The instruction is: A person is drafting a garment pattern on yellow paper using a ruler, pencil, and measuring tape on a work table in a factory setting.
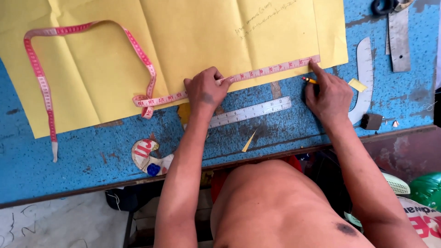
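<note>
Both hands pin my tape (pixel 257 72) flat along the paper's (pixel 183 36) lower edge, running left-right: left hand (pixel 206 89) fingers pressed together on it, right hand (pixel 328 94) gripping a pencil (pixel 309 80), forefinger on its end.

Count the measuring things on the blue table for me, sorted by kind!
Pink tape measure, pressed along the yellow paper edge by the left hand and right hand: 1
Straight metal rulers: 2
Curved ruler: 1
Total: 4
</note>
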